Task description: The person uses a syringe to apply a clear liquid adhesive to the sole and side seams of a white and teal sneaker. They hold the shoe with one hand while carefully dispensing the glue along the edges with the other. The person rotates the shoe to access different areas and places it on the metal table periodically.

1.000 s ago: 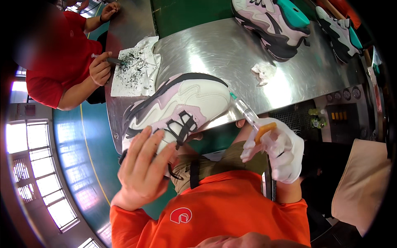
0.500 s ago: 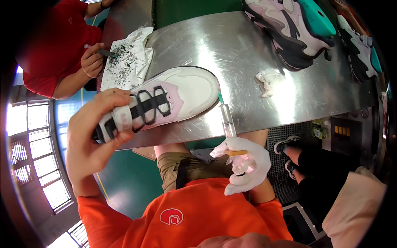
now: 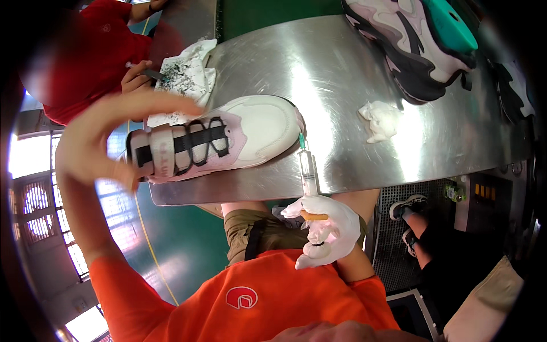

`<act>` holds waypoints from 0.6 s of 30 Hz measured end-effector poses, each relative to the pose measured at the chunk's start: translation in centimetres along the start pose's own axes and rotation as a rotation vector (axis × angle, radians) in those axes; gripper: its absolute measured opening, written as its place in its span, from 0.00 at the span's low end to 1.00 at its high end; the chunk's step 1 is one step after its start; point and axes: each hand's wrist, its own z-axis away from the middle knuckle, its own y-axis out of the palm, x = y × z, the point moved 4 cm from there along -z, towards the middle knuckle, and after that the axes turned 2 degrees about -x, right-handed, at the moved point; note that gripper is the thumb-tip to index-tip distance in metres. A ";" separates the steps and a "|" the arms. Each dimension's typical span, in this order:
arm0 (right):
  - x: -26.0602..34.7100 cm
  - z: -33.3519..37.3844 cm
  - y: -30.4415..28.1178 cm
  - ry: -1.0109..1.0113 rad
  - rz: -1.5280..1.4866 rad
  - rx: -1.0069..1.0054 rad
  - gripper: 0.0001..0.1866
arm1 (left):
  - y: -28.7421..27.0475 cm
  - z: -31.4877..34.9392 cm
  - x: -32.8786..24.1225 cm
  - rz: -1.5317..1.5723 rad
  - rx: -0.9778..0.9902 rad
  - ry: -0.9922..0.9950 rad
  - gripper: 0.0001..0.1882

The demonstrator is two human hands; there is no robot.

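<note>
A white and pale pink sneaker (image 3: pixel 259 126) with black laces lies on the metal table, its toe pointing right. My bare left hand (image 3: pixel 85 142) arches around its heel end, fingers and thumb spread wide and blurred by motion. It looks apart from the shoe. My right hand (image 3: pixel 342 231), in a white glove with a tan band on one finger, grips a clear syringe (image 3: pixel 308 178). The green tip (image 3: pixel 301 141) of the syringe is at the sole edge of the toe. The syringe's plunger end is hidden in the hand.
A crumpled white cloth (image 3: pixel 379 121) lies right of the sneaker. Another sneaker (image 3: pixel 407 48) with a teal shoe last stands at the back right. At left, a co-worker's hand (image 3: pixel 135 78) holds a tool over a white cloth (image 3: pixel 191 71) covered with dark bits.
My left hand has let go of the sneaker's heel end, opened and moved left. The syringe stays at the toe in my right hand. The whole view has shifted slightly.
</note>
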 end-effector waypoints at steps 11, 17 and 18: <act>4.2 -0.4 0.1 0.094 -0.331 0.088 0.37 | 4.8 -11.7 -1.1 -0.157 0.299 0.065 0.30; 13.2 -9.3 -0.9 -1.335 -0.152 0.186 0.21 | -0.4 -1.0 -7.3 0.055 -0.308 0.374 0.31; 14.0 -8.4 -0.9 -2.079 0.014 0.070 0.24 | -0.9 0.1 -7.4 0.164 -0.392 0.435 0.33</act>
